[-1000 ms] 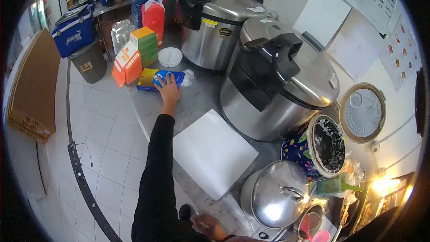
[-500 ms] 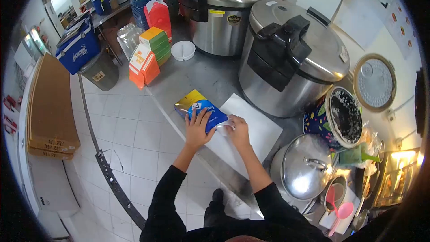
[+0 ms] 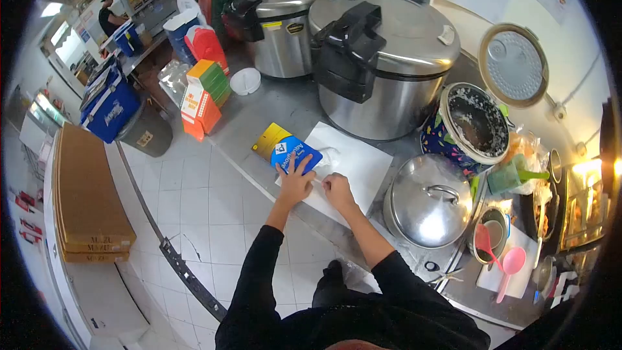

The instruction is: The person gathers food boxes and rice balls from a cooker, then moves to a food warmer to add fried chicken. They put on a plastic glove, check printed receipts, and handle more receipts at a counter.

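Note:
A flat blue and yellow packet (image 3: 269, 144) with white lettering lies near the counter's front edge, partly over a white sheet (image 3: 366, 165). My left hand (image 3: 296, 183) rests on the packet's lower end with its fingers spread. Just to its right, my right hand (image 3: 338, 191) is closed in a pinch. Its fingers seem to hold a thin bit of clear plastic at the packet's near end; most of that is hidden. More crinkled, see-through plastic (image 3: 329, 155) shows on the sheet above my right hand.
Two large steel cookers (image 3: 389, 45) stand behind. To the right are a lidded pot (image 3: 431, 201), an open patterned pot (image 3: 476, 120) and pink spoons (image 3: 513, 262). A carton (image 3: 201, 110) and small white bowl (image 3: 245, 81) sit at left. A person (image 3: 110, 16) stands far back.
The view has shifted, so the counter's things sit differently in frame. My left hand has slid toward the packet's near end. My right hand has closed more tightly, and the packet looks flatter.

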### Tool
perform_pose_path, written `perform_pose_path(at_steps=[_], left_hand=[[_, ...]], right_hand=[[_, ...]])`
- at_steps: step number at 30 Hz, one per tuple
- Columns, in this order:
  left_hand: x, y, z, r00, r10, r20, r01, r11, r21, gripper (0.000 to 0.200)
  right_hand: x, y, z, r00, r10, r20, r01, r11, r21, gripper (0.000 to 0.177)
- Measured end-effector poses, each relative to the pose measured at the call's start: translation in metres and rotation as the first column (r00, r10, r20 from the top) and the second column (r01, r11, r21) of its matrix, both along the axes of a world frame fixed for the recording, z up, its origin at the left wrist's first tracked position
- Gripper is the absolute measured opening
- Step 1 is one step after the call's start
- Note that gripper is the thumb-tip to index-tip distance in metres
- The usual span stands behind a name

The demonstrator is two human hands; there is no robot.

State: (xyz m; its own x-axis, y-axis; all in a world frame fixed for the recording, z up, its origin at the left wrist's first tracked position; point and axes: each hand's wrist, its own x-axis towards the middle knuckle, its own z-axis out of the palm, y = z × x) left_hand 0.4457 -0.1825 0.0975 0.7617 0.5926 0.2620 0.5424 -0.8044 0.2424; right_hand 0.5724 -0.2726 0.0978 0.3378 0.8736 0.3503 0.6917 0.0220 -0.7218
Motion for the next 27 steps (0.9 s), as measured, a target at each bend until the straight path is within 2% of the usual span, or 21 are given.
perform_pose_path(at_steps=[1, 3, 4, 7, 10, 13, 14, 15, 16, 18, 19, 21, 23, 24, 27], left_hand=[[0.0, 0.009, -0.006, 1.0, -0.015, -0.008, 0.015, 1.0, 0.012, 0.034], [0.004, 0.024, 0.001, 0.999, -0.045, -0.026, 0.045, 0.999, 0.028, 0.034], [0.006, 0.033, 0.008, 0.997, -0.029, -0.07, 0.027, 0.999, -0.018, 0.034], [0.009, 0.069, -0.002, 0.997, 0.065, -0.052, -0.067, 0.997, -0.034, 0.039], [0.009, 0.084, 0.012, 0.979, 0.147, -0.144, -0.157, 0.986, -0.061, 0.038], [0.022, 0.059, 0.035, 0.981, 0.181, 0.064, -0.184, 0.982, 0.048, 0.037], [0.031, 0.033, 0.057, 0.974, 0.164, 0.157, -0.172, 0.984, 0.044, 0.033], [0.033, 0.014, 0.066, 0.948, 0.062, 0.312, 0.067, 0.92, -0.386, 0.034], [0.032, -0.008, 0.072, 0.88, 0.039, 0.473, 0.343, 0.637, -0.691, 0.039], [0.042, -0.094, 0.101, 0.759, 0.025, 0.65, 0.595, 0.38, -0.709, 0.052], [0.051, -0.132, 0.117, 0.843, 0.026, 0.538, 0.495, 0.357, -0.793, 0.057], [0.081, -0.193, 0.094, 0.868, 0.022, 0.496, 0.371, 0.634, -0.679, 0.049], [0.098, -0.252, 0.107, 0.94, -0.018, 0.341, 0.33, 0.304, -0.894, 0.044], [0.109, -0.282, 0.117, 0.96, -0.067, 0.27, 0.277, 0.133, -0.952, 0.043], [0.139, -0.385, 0.122, 0.876, 0.107, 0.471, 0.476, -0.018, -0.88, 0.028]], right_hand=[[0.003, -0.001, -0.002, 1.0, 0.009, 0.029, -0.009, 1.0, -0.004, 0.005], [0.002, -0.014, 0.012, 0.999, -0.04, -0.037, 0.04, 0.999, -0.001, 0.004], [0.001, -0.023, 0.023, 0.995, -0.064, -0.071, 0.064, 0.998, -0.003, 0.003], [0.0, -0.061, 0.061, 0.992, -0.085, -0.089, 0.088, 0.996, 0.027, 0.003], [0.001, -0.109, 0.089, 0.967, -0.151, -0.203, 0.167, 0.984, 0.062, 0.005], [0.011, -0.164, 0.132, 0.944, -0.158, -0.29, 0.201, 0.972, 0.125, 0.009], [0.018, -0.181, 0.135, 0.938, -0.166, -0.304, 0.21, 0.97, 0.119, 0.01], [0.025, -0.202, 0.136, 0.931, -0.178, -0.32, 0.224, 0.968, 0.113, 0.012], [0.032, -0.223, 0.138, 0.922, -0.192, -0.336, 0.24, 0.965, 0.108, 0.015], [0.044, -0.268, 0.151, 0.929, -0.202, -0.309, 0.265, 0.948, 0.178, 0.016], [0.05, -0.292, 0.155, 0.933, -0.21, -0.292, 0.277, 0.938, 0.211, 0.017], [0.06, -0.35, 0.158, 0.947, -0.25, -0.204, 0.293, 0.929, 0.225, 0.019], [0.069, -0.414, 0.167, 0.955, -0.272, -0.122, 0.296, 0.916, 0.271, 0.019], [0.072, -0.447, 0.167, 0.947, -0.281, -0.155, 0.314, 0.911, 0.266, 0.019], [0.079, -0.553, 0.164, 0.858, -0.411, -0.308, 0.478, 0.858, 0.189, 0.018]])
